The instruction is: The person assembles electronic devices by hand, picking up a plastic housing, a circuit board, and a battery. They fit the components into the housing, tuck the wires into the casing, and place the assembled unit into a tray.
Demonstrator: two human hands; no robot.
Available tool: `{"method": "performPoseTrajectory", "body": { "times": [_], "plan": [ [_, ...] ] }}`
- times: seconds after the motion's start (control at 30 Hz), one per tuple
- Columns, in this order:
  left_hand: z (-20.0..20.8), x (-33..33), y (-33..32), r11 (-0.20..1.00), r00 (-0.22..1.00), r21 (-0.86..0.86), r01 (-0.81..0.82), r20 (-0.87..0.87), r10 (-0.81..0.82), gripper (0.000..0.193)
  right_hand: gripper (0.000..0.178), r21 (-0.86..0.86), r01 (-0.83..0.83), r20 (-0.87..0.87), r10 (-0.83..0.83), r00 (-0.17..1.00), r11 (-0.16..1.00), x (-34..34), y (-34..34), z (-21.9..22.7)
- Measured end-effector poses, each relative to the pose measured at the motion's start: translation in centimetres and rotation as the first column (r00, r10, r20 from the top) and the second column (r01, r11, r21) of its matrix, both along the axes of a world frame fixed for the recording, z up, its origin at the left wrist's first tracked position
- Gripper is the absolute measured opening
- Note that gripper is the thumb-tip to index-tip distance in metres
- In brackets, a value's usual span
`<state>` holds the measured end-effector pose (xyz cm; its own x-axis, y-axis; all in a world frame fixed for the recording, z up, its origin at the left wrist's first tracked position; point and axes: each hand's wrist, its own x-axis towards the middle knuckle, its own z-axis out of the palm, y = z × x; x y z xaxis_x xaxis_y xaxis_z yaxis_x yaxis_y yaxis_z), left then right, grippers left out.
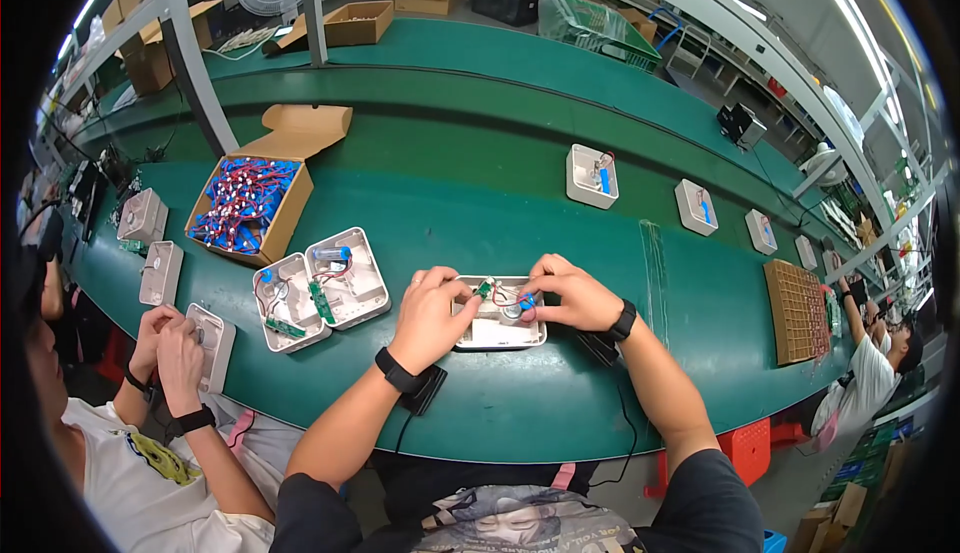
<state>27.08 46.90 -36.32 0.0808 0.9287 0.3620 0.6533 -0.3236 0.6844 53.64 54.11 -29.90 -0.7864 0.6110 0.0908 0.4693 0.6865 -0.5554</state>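
Observation:
A white plastic housing [500, 336] lies on the green bench right before me, its inner side up. My left hand [432, 315] reaches over its left end and pinches a small green circuit board [485, 289]. On the other side, my right hand [575, 298] has its thumb and fingers closed on a blue battery [527, 303]. Thin red and dark wires run between the board and the battery, above a round part inside the housing. To the left, two more white housings [362, 320] stand side by side, with blue batteries, wires and green boards in them.
A cardboard box [283, 221] full of wired blue batteries stands at the left. Several white housings, one a battery housing [592, 176], sit along the far strip. A brown gridded tray [797, 311] lies right. At left, a co-worker's hands [178, 361] work at another housing.

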Motion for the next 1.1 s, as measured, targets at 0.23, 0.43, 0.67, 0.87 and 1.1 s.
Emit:
{"method": "performPoseTrajectory", "body": {
  "times": [0.23,0.43,0.67,0.87,1.1],
  "plan": [
    [-0.8,0.1,0.3,0.999,0.981,0.005,0.047,0.188,-0.047,0.017,0.035,-0.375,0.27,-0.095,-0.326,0.941,0.887,0.8,1.2,-0.5],
    [-1.2,-0.3,0.7,0.982,0.952,-0.123,0.141,0.288,-0.1,0.018,0.036,0.118,0.152,-0.091,-0.142,0.986,0.981,2.2,1.9,-3.0],
    [-1.3,-0.1,0.4,0.976,0.943,-0.135,0.171,0.308,-0.123,0.019,0.03,0.31,-0.146,-0.147,0.2,0.969,0.939,-1.5,-0.3,-0.9],
    [1.1,-0.1,-0.1,0.994,0.991,-0.087,0.06,0.121,-0.049,0.049,0.021,0.306,-0.099,-0.144,0.149,0.978,0.947,-1.3,-0.8,-2.6],
    [2.6,-0.6,-1.3,0.939,0.971,-0.345,0.017,-0.219,-0.098,0.078,0.013,0.426,0.1,-0.237,0.004,0.971,0.899,-1.8,-1.4,-3.4]
  ]
}}
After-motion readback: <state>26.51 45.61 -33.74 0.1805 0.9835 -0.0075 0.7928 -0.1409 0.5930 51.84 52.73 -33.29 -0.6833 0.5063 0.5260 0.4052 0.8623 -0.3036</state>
